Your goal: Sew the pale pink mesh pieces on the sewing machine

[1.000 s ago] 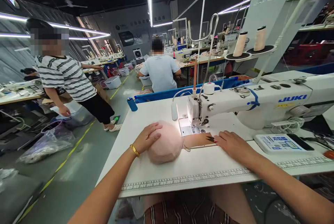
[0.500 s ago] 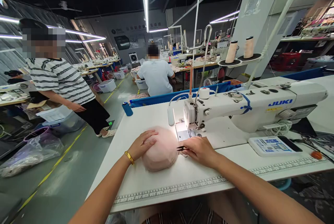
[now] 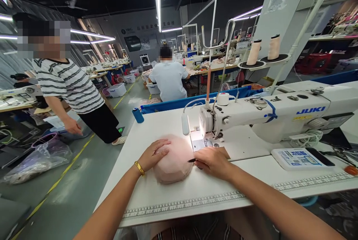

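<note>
Pink fabric piece [image 3: 173,161]: I see it rounded, lying on the white table [image 3: 195,191], left of the needle plate.
Left hand [image 3: 153,154]: fingers spread flat on it.
Right hand [image 3: 214,161]: pinched on small dark snips [image 3: 192,160], touching the fabric's right edge.
Juki sewing machine [image 3: 268,115]: just behind.

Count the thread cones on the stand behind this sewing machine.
2. Both cream cones stand upright side by side on the stand's dark round plates above the white sewing machine: left cone, right cone. Others may be out of view.
</note>
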Demonstrator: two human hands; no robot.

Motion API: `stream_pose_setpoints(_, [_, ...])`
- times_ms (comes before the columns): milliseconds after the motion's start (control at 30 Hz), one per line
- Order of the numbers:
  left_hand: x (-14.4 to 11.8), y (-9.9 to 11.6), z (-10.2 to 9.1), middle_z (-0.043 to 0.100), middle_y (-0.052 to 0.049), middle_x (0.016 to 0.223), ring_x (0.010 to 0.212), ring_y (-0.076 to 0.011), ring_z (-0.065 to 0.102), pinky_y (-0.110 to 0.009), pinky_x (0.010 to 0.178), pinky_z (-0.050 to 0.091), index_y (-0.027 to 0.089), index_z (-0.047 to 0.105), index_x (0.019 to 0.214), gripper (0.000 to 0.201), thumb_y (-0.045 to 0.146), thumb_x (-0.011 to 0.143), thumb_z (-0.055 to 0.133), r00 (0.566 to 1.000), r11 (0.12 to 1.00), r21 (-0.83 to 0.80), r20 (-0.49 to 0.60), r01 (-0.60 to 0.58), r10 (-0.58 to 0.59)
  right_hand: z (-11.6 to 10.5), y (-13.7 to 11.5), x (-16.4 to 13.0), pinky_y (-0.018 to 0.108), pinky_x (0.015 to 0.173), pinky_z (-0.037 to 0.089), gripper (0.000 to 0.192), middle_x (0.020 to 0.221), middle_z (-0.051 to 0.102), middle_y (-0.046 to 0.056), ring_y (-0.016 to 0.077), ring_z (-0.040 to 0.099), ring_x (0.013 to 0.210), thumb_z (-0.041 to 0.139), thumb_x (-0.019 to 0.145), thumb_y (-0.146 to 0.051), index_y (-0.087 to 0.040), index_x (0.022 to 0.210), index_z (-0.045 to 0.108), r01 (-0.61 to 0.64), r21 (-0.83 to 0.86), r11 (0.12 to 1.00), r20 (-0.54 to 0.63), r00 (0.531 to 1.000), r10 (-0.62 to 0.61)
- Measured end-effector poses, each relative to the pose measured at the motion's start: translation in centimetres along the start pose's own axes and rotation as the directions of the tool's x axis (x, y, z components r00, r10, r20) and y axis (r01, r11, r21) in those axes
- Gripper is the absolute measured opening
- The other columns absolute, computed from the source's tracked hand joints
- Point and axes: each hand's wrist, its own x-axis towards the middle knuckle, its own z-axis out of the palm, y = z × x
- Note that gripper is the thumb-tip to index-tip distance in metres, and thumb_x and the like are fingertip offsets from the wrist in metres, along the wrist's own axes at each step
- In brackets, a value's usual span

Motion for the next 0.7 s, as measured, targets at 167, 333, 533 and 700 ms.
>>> stream_pose_setpoints(167, [0.0,-0.1,0.0,0.062,-0.005,0.147,0.141,-0.0309,0.052,-0.05,0.125,0.037,0.028,0.071,0.131,0.054,0.063,0.094,0.054,1.0,1.0,-0.002,0.005,0.002,-0.002,0.2,-0.1,0.2,0.028,0.064,0.028,0.033,0.073,0.06,0.001,0.0167,0.049,0.067,0.042,0.108,-0.033,-0.021,0.082,0.058,0.013,0.03,0.999,-0.008,1.0,-0.013])
stream_pose_setpoints(333, [0.0,-0.3,0.1,0.063,-0.005,0.147,0.14,-0.0313,0.053,-0.05,0.124,0.039,0.029,0.071,0.131,0.052,0.062,0.095,0.055,1.0,1.0,0.0,0.001,-0.002,0.002,-0.5,-0.4,0.1,0.026,0.066,0.033,0.03,0.078,0.066,0.001,0.0167,0.056,0.071,0.041,0.109,-0.034,-0.022,0.093,0.064,0.03,0.09,0.996,0.01,0.999,-0.031])
stream_pose_setpoints(533, [0.0,-0.1,0.1,0.064,-0.005,0.146,0.139,-0.031,0.054,-0.049,0.122,0.042,0.029,0.071,0.131,0.05,0.06,0.095,0.056,1.0,1.0,0.005,-0.002,-0.01,0.01,-1.0,-0.5,-0.2,0.026,0.065,0.034,0.028,0.075,0.064,0.0,0.0165,0.054,0.067,0.043,0.107,-0.032,-0.022,0.093,0.065,0.013,0.119,0.993,0.007,1.0,-0.014])
stream_pose_setpoints(700, [-0.1,0.3,0.1,0.064,-0.005,0.146,0.138,-0.0305,0.055,-0.048,0.121,0.042,0.028,0.071,0.131,0.051,0.06,0.095,0.055,1.0,1.0,0.006,-0.01,-0.013,0.013,-0.4,-0.5,0.1,0.026,0.063,0.032,0.029,0.07,0.06,-0.001,0.0155,0.048,0.063,0.045,0.105,-0.031,-0.021,0.081,0.059,0.004,0.11,0.994,-0.011,1.0,-0.003])
